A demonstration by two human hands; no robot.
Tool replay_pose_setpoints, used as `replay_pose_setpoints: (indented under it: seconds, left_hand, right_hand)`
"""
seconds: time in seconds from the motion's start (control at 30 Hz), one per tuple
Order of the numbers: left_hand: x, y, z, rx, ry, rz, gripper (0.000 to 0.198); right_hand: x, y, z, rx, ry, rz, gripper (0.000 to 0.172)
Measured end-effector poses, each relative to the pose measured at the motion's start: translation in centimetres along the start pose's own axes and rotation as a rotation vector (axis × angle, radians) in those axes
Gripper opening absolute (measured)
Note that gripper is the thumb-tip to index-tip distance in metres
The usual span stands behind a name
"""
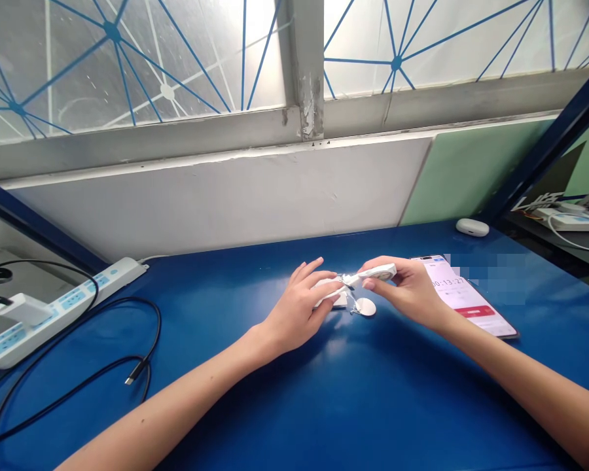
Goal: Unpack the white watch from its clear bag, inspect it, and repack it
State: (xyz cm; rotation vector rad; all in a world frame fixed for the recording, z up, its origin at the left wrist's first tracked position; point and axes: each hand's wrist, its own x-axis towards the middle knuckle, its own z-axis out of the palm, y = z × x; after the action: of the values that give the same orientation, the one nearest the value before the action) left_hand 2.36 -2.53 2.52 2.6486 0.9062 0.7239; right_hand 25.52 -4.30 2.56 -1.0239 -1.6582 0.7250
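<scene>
Hands (353, 294) around white gadget (373, 275)

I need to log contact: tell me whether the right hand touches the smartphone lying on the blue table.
Cannot tell. In the head view the right hand overlaps the smartphone's left edge, hiding any gap.

A phone (466, 297) lies on the blue tabletop (348, 405) with its screen lit. A white earbud case (472, 227) sits near the wall. A white power strip (59, 307) and black cable (127, 373) lie far left.
</scene>
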Motion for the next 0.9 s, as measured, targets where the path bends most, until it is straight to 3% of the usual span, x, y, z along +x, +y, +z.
replay_pose_setpoints:
  seconds: [0.13,0.23,0.33,0.4,0.53,0.67,0.77,0.9]
  left_hand:
    - [0.1,0.4,0.1,-0.017,0.030,0.010,0.026]
    - [0.0,0.7,0.3,-0.048,0.059,0.022,0.025]
    - [0.0,1.7,0.1,-0.198,0.094,0.001,0.024]
    - [0.1,2.7,-0.3,-0.385,0.122,-0.105,0.026]
    - [0.4,4.3,-0.9,-0.837,0.077,-0.347,0.030]
    - [0.8,4.4,-0.7,-1.237,-0.027,-0.509,0.042]
    - [1.0,3.8,-0.3,-1.352,-0.095,-0.554,0.045]
    - [1.2,3.3,0.1,-1.453,-0.163,-0.603,0.048]
  right_hand:
    - [0.5,-0.6,0.6,0.142,0.030,0.022,0.018]
    - [1.6,-1.4,1.2,0.188,0.029,0.096,0.029]
    - [3.2,-2.5,2.2,0.237,0.021,0.112,0.035]
    - [4.1,-3.3,3.0,0.306,-0.008,0.106,0.034]
    - [5.6,-4.2,4.4,0.527,-0.059,0.076,0.030]
    - [5.9,-4.2,5.0,0.820,-0.151,0.274,0.031]
    - [5.7,-3.5,4.8,1.080,-0.252,0.472,0.036]
    - [5.6,-2.4,4.4,1.204,-0.303,0.525,0.034]
